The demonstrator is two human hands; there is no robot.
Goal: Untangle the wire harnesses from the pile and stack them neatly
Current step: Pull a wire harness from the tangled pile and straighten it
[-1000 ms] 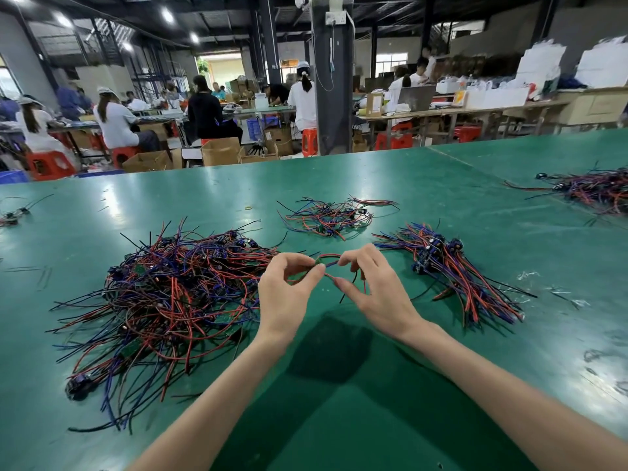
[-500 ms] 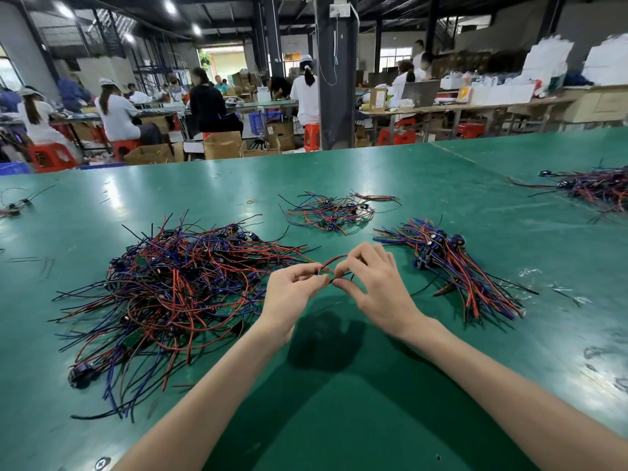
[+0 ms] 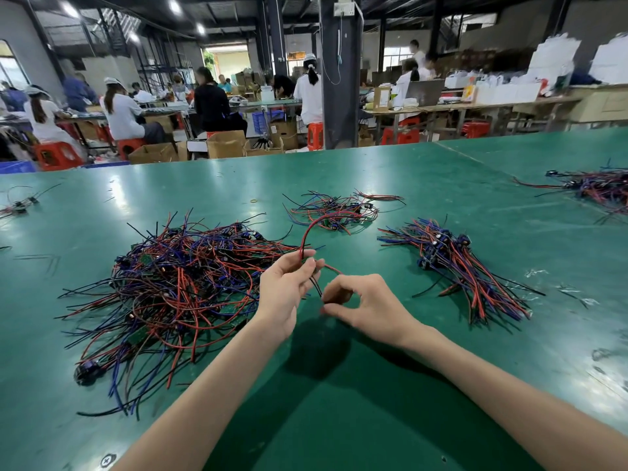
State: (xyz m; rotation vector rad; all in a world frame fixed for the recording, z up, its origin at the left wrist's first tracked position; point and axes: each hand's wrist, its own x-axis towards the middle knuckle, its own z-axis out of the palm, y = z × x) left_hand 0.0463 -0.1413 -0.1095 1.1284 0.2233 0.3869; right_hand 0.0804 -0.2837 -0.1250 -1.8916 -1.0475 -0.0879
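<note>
Two thin leads, one red and one black, of a single wire harness [image 3: 305, 236] are pinched between the thumb and fingers of the left grip [image 3: 289, 290]. The right grip [image 3: 368, 305] nips their lower end between thumb and forefinger, and both are raised just above the table [image 3: 339, 402]. Light, limp and springy, the harness probably wants a hold on the leads themselves and a gentle draw, since loops snag. Both forearms reach in from the near edge, with the tangled pile [image 3: 176, 287] just left and the straightened stack [image 3: 469, 270] on the right.
</note>
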